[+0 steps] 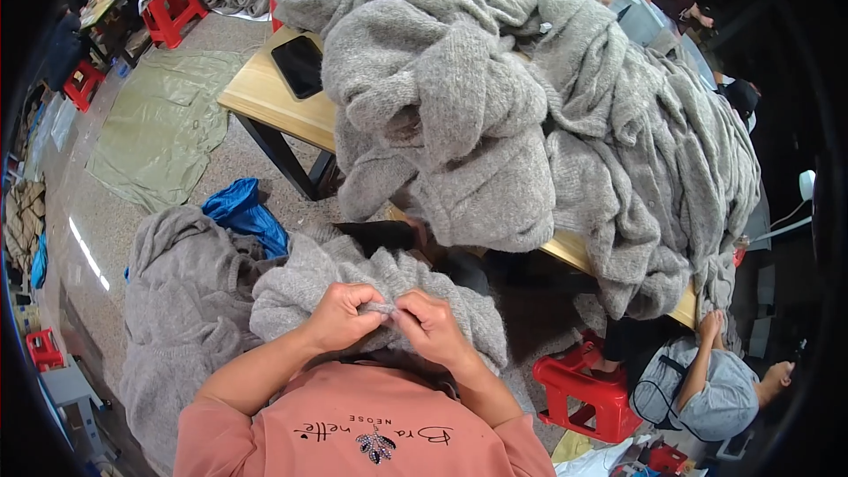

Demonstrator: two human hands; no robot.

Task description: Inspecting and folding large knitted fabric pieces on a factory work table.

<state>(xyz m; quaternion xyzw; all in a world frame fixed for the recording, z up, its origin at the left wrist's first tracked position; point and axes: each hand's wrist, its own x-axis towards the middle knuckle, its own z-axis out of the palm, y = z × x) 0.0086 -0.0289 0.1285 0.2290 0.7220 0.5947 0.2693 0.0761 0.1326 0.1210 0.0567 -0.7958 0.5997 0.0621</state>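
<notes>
A grey knitted garment [300,278] lies bunched across my lap. My left hand [343,316] pinches a fold of it between thumb and fingers. Close beside it, my right hand [429,325] grips the same fold, the fingertips of both hands almost meeting. Anything small held between the fingertips is too fine to make out. At my left another heap of grey knitwear [181,300] hangs down, touching the piece on my lap.
A wooden table [256,88] ahead bears a big pile of grey knitwear [477,97] and a black phone [298,66]. A blue cloth [247,212] lies left of my lap. At right are a red stool [587,393] and a seated person [707,384] handling knitwear.
</notes>
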